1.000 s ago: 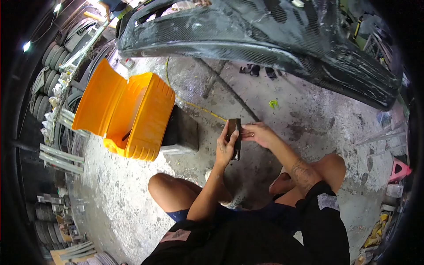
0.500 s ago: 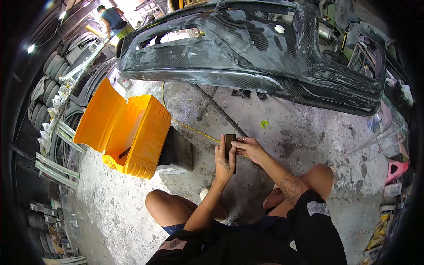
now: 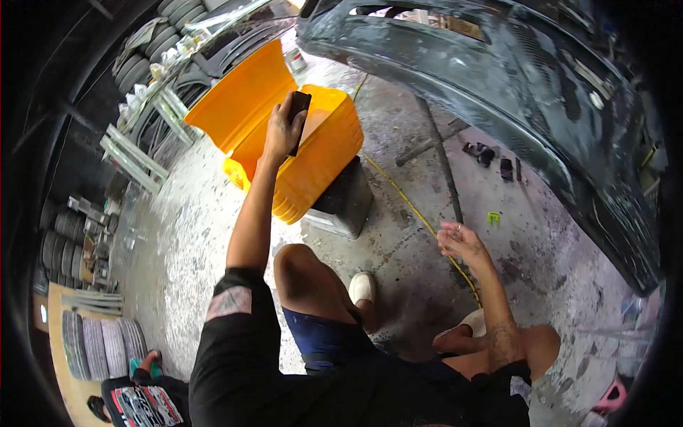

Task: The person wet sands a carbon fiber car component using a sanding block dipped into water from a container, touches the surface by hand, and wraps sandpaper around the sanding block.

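Note:
My left hand [image 3: 283,132] is closed around a dark, flat sanding block [image 3: 301,117], held over the open yellow plastic bin [image 3: 334,162]. The bin's raised lid [image 3: 235,96] leans to the left. Below it stands a black and grey box [image 3: 348,206]. Off to the right, my right hand [image 3: 464,243] hangs above the floor, empty, its fingers loosely bent and apart. A large black carbon-fibre car bumper [image 3: 469,78] with whitish sanding dust spans the upper right.
A yellow hose [image 3: 402,196] and a dark stand leg [image 3: 441,156] cross the concrete floor. A green clip-like piece [image 3: 494,218] lies near my right hand. Tyres [image 3: 92,345] and a seated person [image 3: 146,398] are at the lower left. A pink stool [image 3: 612,395] stands lower right.
Both hands were together on the sanding block; my right hand has let go and moved right. My left hand has carried the block up-left over the bin. The view has turned left.

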{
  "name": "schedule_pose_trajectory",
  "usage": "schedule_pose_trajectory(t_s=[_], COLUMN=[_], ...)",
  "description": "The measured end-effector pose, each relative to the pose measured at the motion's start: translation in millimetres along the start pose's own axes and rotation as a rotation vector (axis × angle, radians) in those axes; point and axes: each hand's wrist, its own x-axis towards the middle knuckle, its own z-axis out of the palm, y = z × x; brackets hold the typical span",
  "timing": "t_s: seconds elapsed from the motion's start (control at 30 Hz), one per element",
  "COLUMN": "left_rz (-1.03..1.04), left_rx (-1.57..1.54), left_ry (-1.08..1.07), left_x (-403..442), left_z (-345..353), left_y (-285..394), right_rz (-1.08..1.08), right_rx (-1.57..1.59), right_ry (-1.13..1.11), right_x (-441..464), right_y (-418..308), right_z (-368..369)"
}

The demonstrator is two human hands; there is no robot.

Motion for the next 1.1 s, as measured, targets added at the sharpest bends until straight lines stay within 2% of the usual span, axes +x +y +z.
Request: schedule_pose_trajectory(t_s=[0.07, 0.17, 0.23, 0.27, 0.3, 0.37, 0.4, 0.43, 0.47, 0.53, 0.57, 0.6, 0.67, 0.7, 0.73, 0.77, 0.8, 0.83, 0.87, 0.9, 0.93, 0.97, 1.0, 1.03, 1.07, 1.1], left_rz=[-0.340, -0.293, -0.506, -0.367, -0.226, -0.228, -0.139, -0.288, -0.290, -0.461, -0.552, -0.669, -0.081, -0.040, -0.068, 0.102, 0.113, 0.182, 0.200, 0.285, 0.168, 0.005, 0.197, 0.072, 0.070, -0.066], left_rx=[-0.049, -0.014, -0.050, 0.011, 0.088, 0.281, 0.394, 0.559, 0.553, 0.557, 0.559, 0.547, 0.352, 0.243, 0.223, 0.124, 0.216, 0.092, -0.054, -0.156, -0.202, -0.175, -0.475, -0.605, -0.460, -0.082], left_ry=[-0.385, -0.513, -0.745, -0.787, -0.730, -0.908, -0.956, -1.217, -1.224, -1.248, -1.250, -1.259, -1.095, -0.924, -0.823, -0.650, -0.644, -0.483, -0.472, -0.402, -0.527, -0.574, -0.528, -0.623, -0.920, -1.088], left_x=[11, 27, 43, 44, 32, 16, -10, -3, 10, 25, 29, 6, 31, 44, 59, 69, 77, 68, 62, 55, 35, 2, -30, -77, -110, -166], left_z=[19, 49, 51, 55, 86, 82, 127, 99, 89, 70, 60, 42, 39, 38, 15, 2, -21, -32, -31, -11, 2, 11, 44, 90, 105, 176], left_y=[-59, -115, -137, -150, -212, -192, -271, -193, -149, -93, -79, -79, -118, -122, -80, -59, -8, 21, 38, 42, 58, 89, 96, 94, 104, 86], right_rz=[0.039, 0.155, 0.134, 0.093, 0.063, 0.049, 0.037, 0.040, 0.017, -0.073, -0.145, -0.306, -0.604, -0.723, -0.769, -0.814, -0.926, -1.043, -1.098, -1.056, -0.889, -1.005, -1.103, -1.193, -1.195, -0.937], right_rx=[-0.180, -0.207, -0.218, -0.224, -0.250, -0.321, -0.384, -0.387, -0.471, -0.586, -0.624, -0.647, -0.746, -0.826, -0.836, -0.841, -0.925, -1.008, -1.386, -1.238, -1.337, -1.283, -1.515, -1.746, -1.746, -1.680], right_ry=[-0.038, -0.086, -0.084, -0.096, -0.105, -0.098, -0.111, -0.107, -0.108, -0.108, -0.109, -0.094, 0.026, 0.111, 0.190, 0.273, 0.344, 0.414, 0.544, 0.438, 0.238, 0.584, 0.576, 0.560, 0.558, 0.600], right_x=[2, 3, 2, 1, 4, 4, 5, 4, -2, -20, -31, -56, -83, -91, -96, -96, -91, -80, -61, -48, -89, -25, 19, 45, 59, 70], right_y=[6, 1, -2, -3, 0, -3, -4, -11, -25, -62, -92, -130, -204, -234, -266, -296, -324, -354, -388, -410, -434, -437, -457, -468, -465, -461], right_z=[-2, 3, 6, 6, 5, 3, 4, 6, 10, 21, 27, 39, 45, 46, 49, 51, 51, 45, 19, 22, 62, 37, -3, -36, -51, -60])
